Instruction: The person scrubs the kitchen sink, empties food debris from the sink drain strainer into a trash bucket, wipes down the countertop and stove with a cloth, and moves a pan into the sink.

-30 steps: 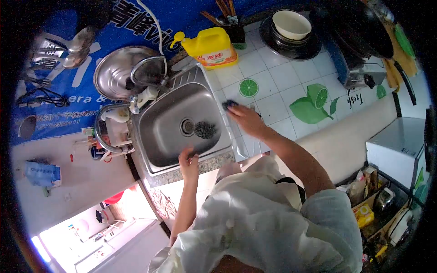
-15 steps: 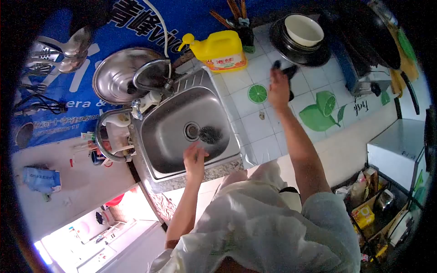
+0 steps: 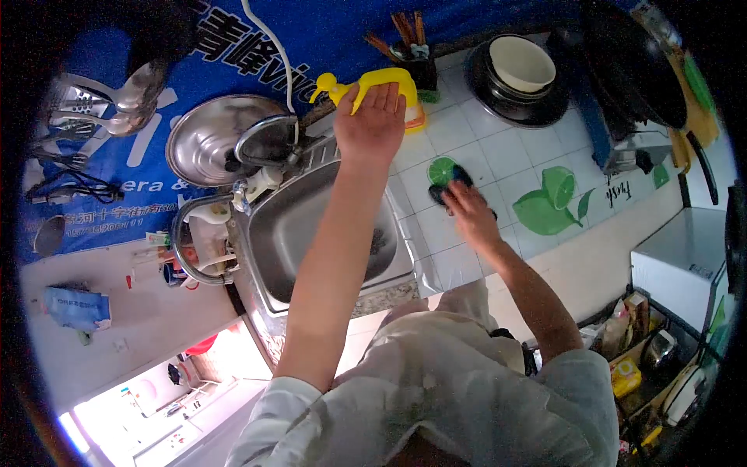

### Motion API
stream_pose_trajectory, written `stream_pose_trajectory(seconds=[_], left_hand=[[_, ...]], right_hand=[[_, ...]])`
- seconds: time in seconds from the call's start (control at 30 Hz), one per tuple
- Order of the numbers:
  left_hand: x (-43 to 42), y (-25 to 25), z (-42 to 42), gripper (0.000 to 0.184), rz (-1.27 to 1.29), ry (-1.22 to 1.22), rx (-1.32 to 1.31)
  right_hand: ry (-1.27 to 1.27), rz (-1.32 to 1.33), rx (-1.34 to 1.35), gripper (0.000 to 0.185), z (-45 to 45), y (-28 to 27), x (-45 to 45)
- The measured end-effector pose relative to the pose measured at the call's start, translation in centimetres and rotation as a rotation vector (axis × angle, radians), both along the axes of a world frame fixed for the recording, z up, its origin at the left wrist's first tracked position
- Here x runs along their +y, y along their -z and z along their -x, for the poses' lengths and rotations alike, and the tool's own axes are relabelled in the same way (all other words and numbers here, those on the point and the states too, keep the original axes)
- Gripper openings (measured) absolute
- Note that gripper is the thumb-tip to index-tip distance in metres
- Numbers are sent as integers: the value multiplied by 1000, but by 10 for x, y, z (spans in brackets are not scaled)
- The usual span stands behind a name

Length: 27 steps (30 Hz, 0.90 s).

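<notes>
My left hand (image 3: 370,128) is raised over the far right corner of the steel sink (image 3: 272,241), palm showing and fingers stretched out. It overlaps the yellow pump jug (image 3: 393,78) and hides part of its front; whether it touches the jug I cannot tell. On the white tiled-pattern counter (image 3: 447,253), my right hand (image 3: 471,212) presses down on a dark cloth (image 3: 437,193), fingers laid over it. The cloth partly covers a printed lime slice (image 3: 441,169). A dark scouring pad (image 3: 379,241) lies in the sink, half hidden by my left forearm.
Stacked bowls (image 3: 521,62) stand at the counter's back, beside a holder of chopsticks (image 3: 408,31). A stove (image 3: 638,144) with a black pan (image 3: 634,62) is at the right. A steel lid (image 3: 206,148) leans behind the curved faucet (image 3: 261,148). Utensils (image 3: 124,97) hang at left.
My left hand has gone from the sink's near edge up to the yellow jug. My right hand has drawn the dark cloth nearer and leftward, from by the bowls to the lime print.
</notes>
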State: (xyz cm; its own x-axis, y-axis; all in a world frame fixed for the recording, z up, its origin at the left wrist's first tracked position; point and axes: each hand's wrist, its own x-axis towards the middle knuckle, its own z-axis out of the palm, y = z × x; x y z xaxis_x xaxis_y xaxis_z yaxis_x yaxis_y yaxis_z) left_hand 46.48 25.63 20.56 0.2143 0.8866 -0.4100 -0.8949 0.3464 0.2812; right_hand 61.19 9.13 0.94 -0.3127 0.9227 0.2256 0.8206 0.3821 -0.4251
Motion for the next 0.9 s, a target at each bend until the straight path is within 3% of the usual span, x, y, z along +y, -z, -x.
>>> stream_pose_trajectory(seconds=[0.13, 0.2, 0.3, 0.4, 0.5, 0.53, 0.63, 0.7, 0.73, 0.77, 0.8, 0.9], left_hand=[[3, 4, 5, 41, 89, -36, -18], [-17, -4, 22, 28, 78, 4, 214], [-57, -21, 64, 28, -67, 40, 308], [-112, -47, 108, 37, -5, -54, 492], [-162, -66, 136, 33, 54, -186, 922], [-176, -71, 140, 33, 42, -189, 999], [-222, -66, 166, 30, 36, -102, 1115], [-249, -59, 179, 24, 79, -22, 1241], [-256, -58, 180, 21, 133, -14, 1313], [-263, -60, 179, 18, 171, -18, 1366], [-270, -60, 180, 18, 182, -33, 1362], [-295, -57, 186, 19, 267, -152, 1465]], right_hand=[[251, -99, 59, 50, -14, -5, 54], [404, -74, -41, 51, -10, 0, 88], [419, -172, -5, 52, 12, 16, 127], [296, -235, 0, 41, 43, 30, 144], [15, 19, 186, 41, 71, 36, 115], [-122, -126, 131, 42, 71, 23, 97], [-320, -103, -26, 42, 60, 8, 75], [-283, -59, -45, 40, 50, 26, 85], [-198, -119, 157, 41, 51, 33, 103], [-24, -20, 189, 42, 56, 42, 128], [-23, -181, -25, 47, 57, 30, 154], [180, -309, -12, 41, 91, 47, 230]])
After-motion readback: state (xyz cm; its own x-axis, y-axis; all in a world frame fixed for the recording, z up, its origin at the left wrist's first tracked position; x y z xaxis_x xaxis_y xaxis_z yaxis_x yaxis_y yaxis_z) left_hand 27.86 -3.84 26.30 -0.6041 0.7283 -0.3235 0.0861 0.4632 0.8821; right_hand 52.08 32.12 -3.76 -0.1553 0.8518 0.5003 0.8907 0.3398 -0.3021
